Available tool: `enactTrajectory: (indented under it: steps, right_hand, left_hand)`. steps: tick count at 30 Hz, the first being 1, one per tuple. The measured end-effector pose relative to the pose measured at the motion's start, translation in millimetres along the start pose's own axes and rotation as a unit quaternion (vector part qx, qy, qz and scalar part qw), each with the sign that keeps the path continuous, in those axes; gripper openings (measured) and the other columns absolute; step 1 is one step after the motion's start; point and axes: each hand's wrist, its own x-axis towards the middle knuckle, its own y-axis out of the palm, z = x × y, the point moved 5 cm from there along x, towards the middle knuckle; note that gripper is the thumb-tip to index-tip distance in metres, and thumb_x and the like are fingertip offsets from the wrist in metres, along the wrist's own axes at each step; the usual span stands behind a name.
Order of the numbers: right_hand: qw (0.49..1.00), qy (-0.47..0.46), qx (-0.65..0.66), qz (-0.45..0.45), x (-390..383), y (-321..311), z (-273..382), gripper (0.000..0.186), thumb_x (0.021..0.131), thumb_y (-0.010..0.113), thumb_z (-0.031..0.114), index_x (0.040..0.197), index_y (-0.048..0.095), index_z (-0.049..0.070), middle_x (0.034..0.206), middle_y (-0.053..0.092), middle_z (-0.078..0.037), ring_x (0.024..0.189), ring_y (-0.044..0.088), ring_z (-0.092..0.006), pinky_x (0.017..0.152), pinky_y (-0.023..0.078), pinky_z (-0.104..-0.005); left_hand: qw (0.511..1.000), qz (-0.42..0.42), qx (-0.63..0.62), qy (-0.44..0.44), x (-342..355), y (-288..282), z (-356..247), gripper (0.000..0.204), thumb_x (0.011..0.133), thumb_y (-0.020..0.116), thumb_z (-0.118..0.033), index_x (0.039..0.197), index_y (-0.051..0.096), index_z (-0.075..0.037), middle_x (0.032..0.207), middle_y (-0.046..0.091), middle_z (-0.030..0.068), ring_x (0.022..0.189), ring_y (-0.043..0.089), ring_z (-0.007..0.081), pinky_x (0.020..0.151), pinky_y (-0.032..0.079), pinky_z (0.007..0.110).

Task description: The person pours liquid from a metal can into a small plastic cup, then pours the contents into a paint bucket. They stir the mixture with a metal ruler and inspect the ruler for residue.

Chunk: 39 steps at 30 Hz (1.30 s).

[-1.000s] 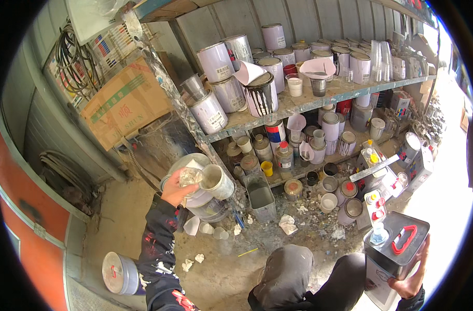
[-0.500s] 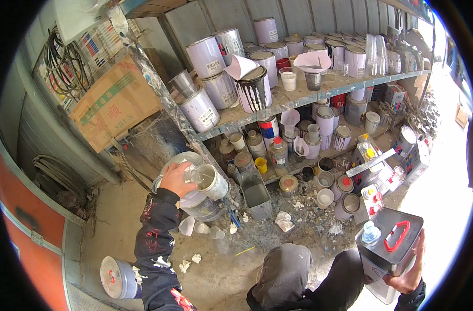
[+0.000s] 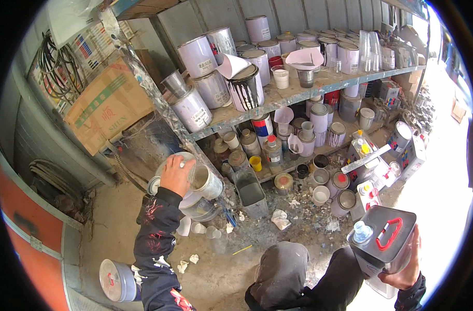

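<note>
My left hand (image 3: 175, 176) is closed around a clear plastic cup, mostly hidden behind the fingers. It hovers beside the rim of a white bucket (image 3: 211, 187) with grime inside, standing by the shelf's left post. Lower right, my right hand (image 3: 405, 272) grips a tall rectangular metal can (image 3: 365, 263) from its right side and below. The can has a dark top, a red carry handle (image 3: 389, 233) and a pale blue translucent spout cap (image 3: 362, 231). It is held upright with a slight tilt, close to my knee.
A paint-stained shelf (image 3: 278, 106) holds many lilac paint cans. On the littered floor stand a square grey container (image 3: 251, 192), several cans and a lidded pail (image 3: 117, 280). A cardboard box (image 3: 109, 106) leans at left; white plastic cups (image 3: 197, 228) lie below the bucket.
My left hand has shifted slightly away from the bucket's opening, and less of the clear cup shows. The can in my right hand has tilted a little; the whole view has moved slightly.
</note>
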Motion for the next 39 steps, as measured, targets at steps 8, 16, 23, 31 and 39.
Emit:
enactTrajectory:
  steps: [8, 16, 23, 31, 39]
  right_hand:
    - [0.999, 0.002, -0.021, 0.034, 2.4, -1.4, 17.1, 0.134, 0.046, 0.083, 0.020, 0.152, 0.004, 0.000, 0.139, 0.043, -0.025, 0.129, 0.045, -0.0361, 0.111, 0.027, -0.0460]
    - [0.997, 0.000, -0.068, 0.038, -1.3, -4.9, 14.3, 0.134, 0.045, 0.083, 0.021, 0.153, 0.006, 0.000, 0.139, 0.039, -0.026, 0.128, 0.044, -0.0381, 0.110, 0.030, -0.0467]
    - [0.998, -0.057, 0.013, 0.038, 14.8, 7.1, 33.5, 0.125, 0.048, 0.085, 0.023, 0.149, 0.015, -0.004, 0.136, 0.041, -0.026, 0.125, 0.045, -0.0396, 0.107, 0.035, -0.0462]
    - [0.963, 0.021, -0.256, 0.075, 8.6, -7.9, 42.4, 0.129, 0.044, 0.091, 0.037, 0.143, 0.025, -0.012, 0.137, 0.037, -0.038, 0.127, 0.041, -0.0501, 0.108, 0.035, -0.0487]
    - [0.944, -0.013, -0.310, 0.113, 25.6, -2.9, 62.8, 0.123, 0.043, 0.090, 0.037, 0.142, 0.030, -0.006, 0.132, 0.041, -0.030, 0.113, 0.048, -0.0467, 0.098, 0.039, -0.0501]
  left_hand:
    - [0.995, 0.029, -0.055, -0.082, -10.0, 6.2, 13.2, 0.066, 0.062, 0.076, -0.020, 0.126, 0.058, -0.020, 0.117, 0.055, 0.0125, 0.116, 0.048, 0.0343, 0.096, 0.041, 0.047]
    - [0.954, -0.041, -0.243, -0.170, -26.0, 16.6, 45.8, 0.070, 0.071, 0.080, -0.021, 0.132, 0.051, -0.004, 0.120, 0.057, 0.0189, 0.111, 0.056, 0.0344, 0.096, 0.046, 0.041]
    - [0.699, -0.184, -0.643, -0.254, -44.8, 21.3, 23.1, 0.065, 0.085, 0.069, -0.007, 0.142, 0.038, -0.001, 0.129, 0.052, 0.0119, 0.117, 0.052, 0.0221, 0.100, 0.043, 0.037]
    - [0.515, 0.152, -0.841, -0.062, -51.6, 66.6, -232.6, 0.073, 0.074, 0.078, -0.003, 0.138, 0.042, -0.005, 0.127, 0.050, 0.0071, 0.122, 0.048, 0.0204, 0.102, 0.042, 0.038]
    - [0.456, 0.318, -0.830, 0.040, -64.9, 68.8, -359.6, 0.081, 0.074, 0.081, -0.002, 0.142, 0.038, -0.005, 0.133, 0.051, 0.0067, 0.125, 0.048, 0.0178, 0.103, 0.041, 0.033]
